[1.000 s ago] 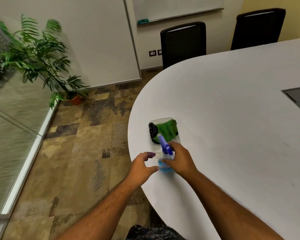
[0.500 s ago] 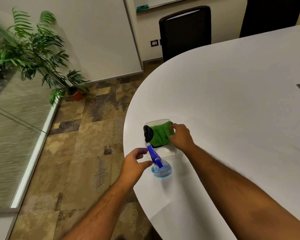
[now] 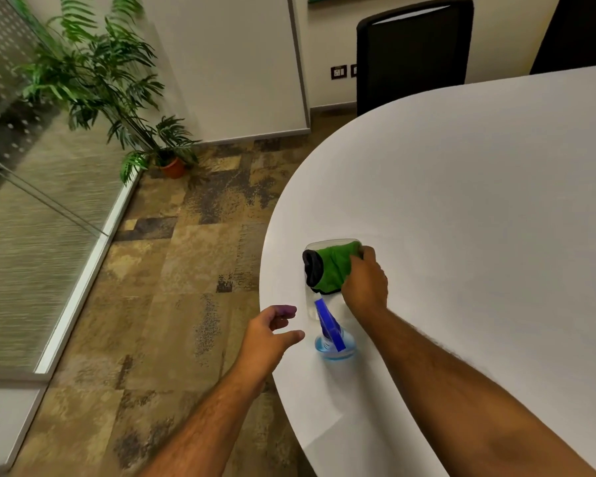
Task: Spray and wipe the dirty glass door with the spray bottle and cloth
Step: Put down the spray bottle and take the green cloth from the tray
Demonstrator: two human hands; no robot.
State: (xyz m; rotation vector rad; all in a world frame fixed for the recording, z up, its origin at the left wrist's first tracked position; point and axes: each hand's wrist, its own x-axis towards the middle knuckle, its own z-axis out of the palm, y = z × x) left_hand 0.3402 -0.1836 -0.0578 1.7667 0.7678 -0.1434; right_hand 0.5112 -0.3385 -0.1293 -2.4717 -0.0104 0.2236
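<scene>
since half a second ago the right hand has closed down onto the green cloth, fingers now curled over its right edge and gripping it, where before they were only touching it. left hand has barely shifted, hanging off the table's rim just left of the spray bottle.

and that left hand is empty: fingers loosely spread and half curled, thumb pointing toward the bottle but apart from it, nothing in the grasp.

the spray bottle stands upright near the curved edge of the white table, blue liquid in its clear base, blue trigger head on top. right behind it, touching or nearly so, sits a clear plastic tray, and the cloth lies bunched in that tray, green with a dark grey fold at its left end. the right forearm crosses the tabletop from the lower right.

off to the left runs the glass door, frosted with fine streaks and a dotted band up top, in a pale frame down at the patterned floor. a potted plant stands in the corner beside it. a black chair is pushed up at the far side of the table.
</scene>
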